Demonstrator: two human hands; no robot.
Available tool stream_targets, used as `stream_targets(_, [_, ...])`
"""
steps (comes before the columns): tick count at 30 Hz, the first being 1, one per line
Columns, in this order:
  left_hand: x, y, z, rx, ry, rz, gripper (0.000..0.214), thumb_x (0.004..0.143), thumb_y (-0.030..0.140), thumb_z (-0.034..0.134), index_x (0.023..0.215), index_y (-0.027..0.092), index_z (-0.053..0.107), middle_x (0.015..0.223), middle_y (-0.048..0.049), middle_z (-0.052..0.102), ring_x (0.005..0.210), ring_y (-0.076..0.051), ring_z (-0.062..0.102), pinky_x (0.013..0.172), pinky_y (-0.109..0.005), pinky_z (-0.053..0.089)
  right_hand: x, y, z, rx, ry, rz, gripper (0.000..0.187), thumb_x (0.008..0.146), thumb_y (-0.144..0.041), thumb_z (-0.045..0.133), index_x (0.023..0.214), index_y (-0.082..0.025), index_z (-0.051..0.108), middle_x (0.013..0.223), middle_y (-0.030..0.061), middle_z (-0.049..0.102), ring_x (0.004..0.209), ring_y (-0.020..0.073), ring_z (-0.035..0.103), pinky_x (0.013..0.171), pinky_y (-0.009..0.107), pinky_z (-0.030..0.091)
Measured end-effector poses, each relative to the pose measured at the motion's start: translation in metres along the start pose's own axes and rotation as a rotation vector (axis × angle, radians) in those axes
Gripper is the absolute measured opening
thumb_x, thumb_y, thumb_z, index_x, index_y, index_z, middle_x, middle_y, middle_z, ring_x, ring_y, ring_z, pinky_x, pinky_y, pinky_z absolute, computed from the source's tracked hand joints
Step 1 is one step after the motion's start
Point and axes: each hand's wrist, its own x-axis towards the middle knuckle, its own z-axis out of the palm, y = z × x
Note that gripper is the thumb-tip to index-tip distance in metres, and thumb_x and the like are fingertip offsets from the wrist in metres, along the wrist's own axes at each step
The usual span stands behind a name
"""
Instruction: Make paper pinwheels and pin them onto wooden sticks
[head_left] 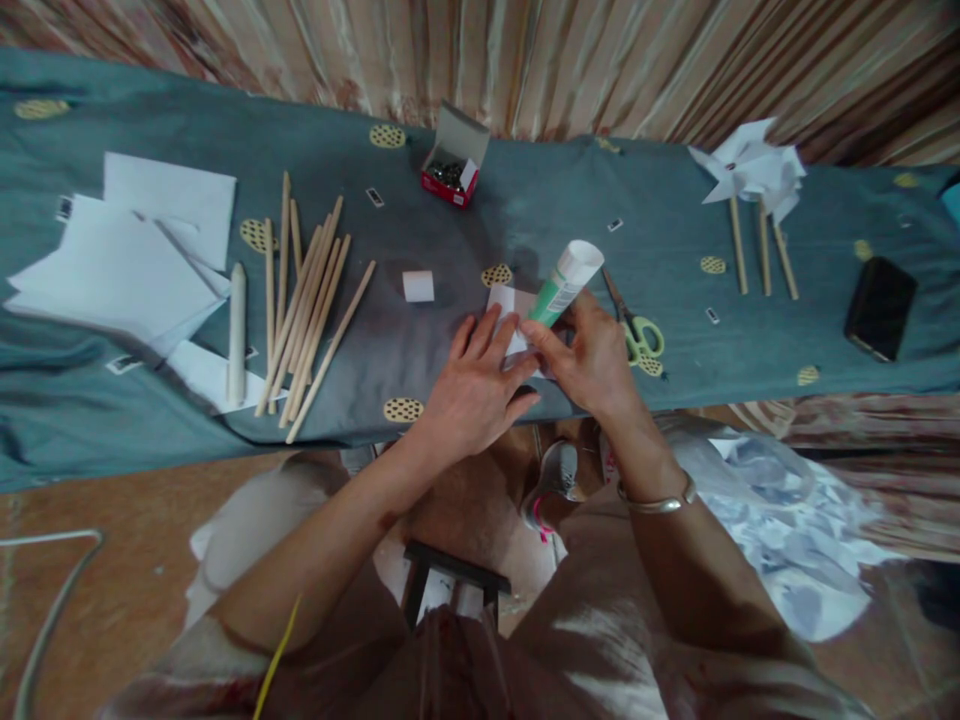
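Note:
In the head view my right hand (596,350) is closed round a green and white glue stick (561,285), which leans with its base up and its lower end at the paper. My left hand (476,385) lies with fingers stretched out over a small folded white paper (504,300), holding it against the cloth. Fingers cover much of the sheet. Just right of my right hand are scissors (637,335) with light green handles. Left of the paper lies a short white cylinder (418,286), which looks like the glue stick's cap.
Wooden sticks (311,310) and white paper sheets (127,260) lie on the left, with a grey-white rod (237,340). A red box of metal pins (450,175) stands open at the back. White paper pinwheels (754,170) and a black phone (881,308) are on the right.

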Motion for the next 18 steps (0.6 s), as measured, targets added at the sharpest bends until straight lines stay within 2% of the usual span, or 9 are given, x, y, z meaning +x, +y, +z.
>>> stream_targets(8, [-0.0005,-0.001,0.001,-0.001,-0.001,0.004,0.037,0.092,0.039,0.06,0.122,0.018,0.063,0.155,-0.0176,0.04,0.148,-0.04,0.027,0.117,-0.063,0.025,-0.0018,0.0014,-0.0007,-0.069,-0.024,-0.065,0.041,0.085,-0.065,0.059,0.092,-0.024,0.057,0.08,0.0047,0.066,0.081,0.0258,0.064,0.079,0.04,0.05])
stream_targets(18, [-0.0011,-0.0015,0.0026,-0.01,0.009,0.01,0.033,0.091,0.038,0.061,0.116,0.018,0.066,0.156,-0.0168,0.04,0.148,-0.039,0.027,0.118,-0.064,0.024,-0.0056,-0.0008,-0.0037,-0.105,-0.066,-0.063,0.043,0.087,-0.065,0.056,0.097,-0.023,0.057,0.083,0.0066,0.066,0.083,0.0273,0.064,0.077,0.04,0.048])
